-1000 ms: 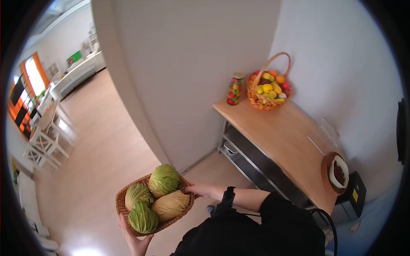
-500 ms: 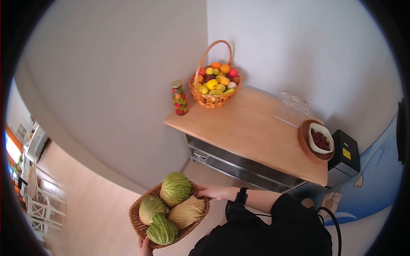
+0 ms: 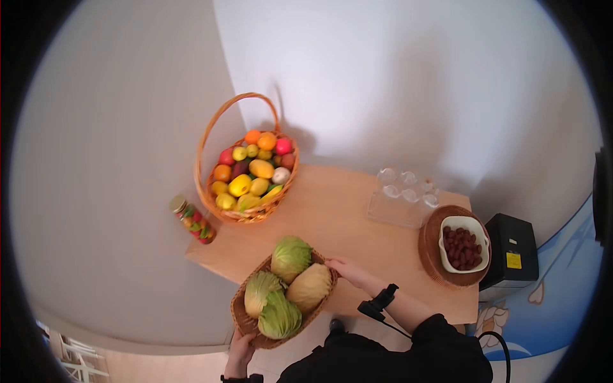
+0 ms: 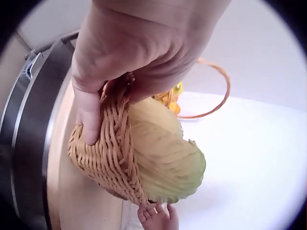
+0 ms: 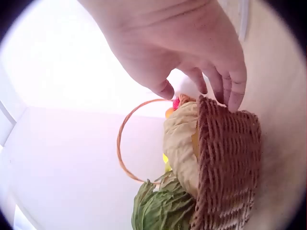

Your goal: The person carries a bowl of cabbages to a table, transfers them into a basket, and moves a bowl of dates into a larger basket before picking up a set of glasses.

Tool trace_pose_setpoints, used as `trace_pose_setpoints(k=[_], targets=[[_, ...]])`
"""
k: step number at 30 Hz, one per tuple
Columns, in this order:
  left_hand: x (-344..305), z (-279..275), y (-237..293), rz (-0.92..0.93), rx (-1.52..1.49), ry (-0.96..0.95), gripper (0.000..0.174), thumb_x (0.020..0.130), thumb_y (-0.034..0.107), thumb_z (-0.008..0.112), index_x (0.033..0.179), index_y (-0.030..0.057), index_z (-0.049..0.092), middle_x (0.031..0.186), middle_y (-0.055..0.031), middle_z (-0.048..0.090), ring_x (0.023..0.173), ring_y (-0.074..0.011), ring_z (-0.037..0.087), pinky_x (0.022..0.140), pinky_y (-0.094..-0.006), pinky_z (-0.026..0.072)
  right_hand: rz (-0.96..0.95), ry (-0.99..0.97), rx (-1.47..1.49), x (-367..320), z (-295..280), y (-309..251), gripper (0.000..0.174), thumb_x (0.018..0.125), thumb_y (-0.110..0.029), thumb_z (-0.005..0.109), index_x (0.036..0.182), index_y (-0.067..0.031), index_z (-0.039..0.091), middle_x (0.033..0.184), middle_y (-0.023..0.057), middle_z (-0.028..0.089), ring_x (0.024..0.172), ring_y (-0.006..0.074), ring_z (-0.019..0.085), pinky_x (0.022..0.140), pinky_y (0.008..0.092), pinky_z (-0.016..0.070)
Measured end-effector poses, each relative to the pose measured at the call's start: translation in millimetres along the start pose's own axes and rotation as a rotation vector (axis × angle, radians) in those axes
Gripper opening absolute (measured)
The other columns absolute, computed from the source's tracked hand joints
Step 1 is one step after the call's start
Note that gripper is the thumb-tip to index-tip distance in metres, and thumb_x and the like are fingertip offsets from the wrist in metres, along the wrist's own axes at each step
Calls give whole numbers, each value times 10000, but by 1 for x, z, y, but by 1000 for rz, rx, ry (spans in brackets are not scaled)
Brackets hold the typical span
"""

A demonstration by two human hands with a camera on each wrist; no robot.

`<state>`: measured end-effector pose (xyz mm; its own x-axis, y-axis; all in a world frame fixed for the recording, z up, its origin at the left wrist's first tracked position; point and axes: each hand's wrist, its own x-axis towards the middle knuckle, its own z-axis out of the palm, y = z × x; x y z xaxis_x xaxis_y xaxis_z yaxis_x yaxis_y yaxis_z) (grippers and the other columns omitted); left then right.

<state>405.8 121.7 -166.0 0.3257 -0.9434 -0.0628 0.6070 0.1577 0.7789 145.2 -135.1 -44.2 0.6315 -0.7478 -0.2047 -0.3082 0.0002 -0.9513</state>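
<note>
My hands hold a shallow wicker basket [image 3: 239,314] of several cabbages, some green [image 3: 292,258] and one tan [image 3: 310,288], over the front edge of the wooden table. At the near left end, my left hand [image 3: 240,350] grips the rim; in the left wrist view its thumb or finger lies down the woven wall [image 4: 108,158]. My right hand [image 3: 350,271] holds the opposite end. Its fingertips [image 5: 235,100] touch the rim from outside in the right wrist view, with the thumb over the inner side near the tan cabbage [image 5: 181,143].
On the wooden table [image 3: 332,198] stand a handled fruit basket [image 3: 281,204], a jar of colourful pieces [image 3: 195,221] and a clear rack with cups [image 3: 399,207]. To the right are a white bowl of dark red fruit [image 3: 465,220] on a round wicker tray [image 3: 431,249] and a black bin [image 3: 511,233].
The view has turned right and come nearer the table. Both hands have carried the cabbage basket from above the floor to the table's front edge.
</note>
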Motion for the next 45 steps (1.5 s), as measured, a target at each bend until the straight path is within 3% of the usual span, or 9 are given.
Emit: trace_pose_setpoints(k=[11, 12, 19, 25, 26, 31, 33, 41, 45], targets=[[6, -55, 7, -286, -109, -171, 507, 853, -62, 436, 1339, 76, 387, 1294, -135, 523, 1145, -351, 551, 885, -577, 506, -281, 739, 369, -222, 99, 60, 377, 939, -186, 494, 1284, -34, 495, 1181, 123, 581, 993, 185, 588, 817, 322, 510], [95, -67, -46, -281, -120, -182, 507, 853, -62, 436, 1339, 76, 387, 1294, -135, 523, 1145, -351, 551, 885, -577, 506, -329, 759, 359, -144, 64, 113, 355, 935, -173, 492, 1259, -29, 510, 1153, 118, 591, 970, 183, 594, 809, 321, 512], [127, -3, -41, -269, -191, -230, 316, 918, 41, 462, 1232, 9, 459, 1267, -158, 521, 1169, -339, 514, 1001, -548, 443, -447, 1023, 458, -218, 52, 104, 241, 935, -108, 466, 1132, -8, 563, 1006, 101, 628, 843, 170, 616, 758, 292, 517], [117, 30, -31, -147, -154, -142, 205, 946, 226, 569, 1058, 54, 571, 1050, -92, 614, 978, -234, 585, 847, -412, 508, -632, 1322, 247, -263, -3, 103, 216, 924, -48, 468, 1100, 9, 579, 934, 65, 613, 786, 137, 597, 737, 268, 511], [176, 24, -58, -231, -115, -208, 235, 945, 263, 571, 1057, 57, 571, 1040, -94, 615, 976, -247, 584, 859, -413, 503, -602, 1357, 131, -206, -38, 133, 232, 922, -64, 479, 1118, 10, 579, 919, 60, 610, 789, 130, 591, 733, 262, 504], [110, 83, -37, -872, 221, -413, 473, 966, 425, 487, 1235, 37, 503, 1114, -134, 612, 1059, -267, 581, 933, -413, 468, -180, 1234, 46, -207, -80, 124, 303, 926, -174, 504, 1153, 10, 585, 928, 59, 619, 815, 123, 582, 712, 263, 488], [140, 113, -45, -704, 345, -697, 454, 981, 373, 469, 1275, 26, 473, 1177, -153, 596, 1088, -249, 583, 922, -393, 478, -196, 1199, 64, -181, -96, 118, 315, 936, -213, 488, 1146, -4, 596, 929, 58, 625, 808, 125, 581, 690, 265, 486], [256, 225, -78, 352, 984, -814, 379, 927, 208, 535, 1260, 32, 495, 1178, -191, 586, 1029, -281, 604, 827, -360, 504, -5, 943, -42, -140, -136, 130, 291, 932, -199, 463, 1131, -66, 630, 926, 30, 642, 793, 114, 590, 668, 258, 499], [287, 245, -84, 561, 1349, -834, 308, 898, 195, 569, 1159, 33, 550, 1060, -193, 624, 912, -289, 625, 764, -380, 504, 57, 878, -42, -136, -141, 110, 272, 910, -146, 482, 1117, -55, 635, 916, 24, 635, 747, 106, 582, 651, 248, 493]])
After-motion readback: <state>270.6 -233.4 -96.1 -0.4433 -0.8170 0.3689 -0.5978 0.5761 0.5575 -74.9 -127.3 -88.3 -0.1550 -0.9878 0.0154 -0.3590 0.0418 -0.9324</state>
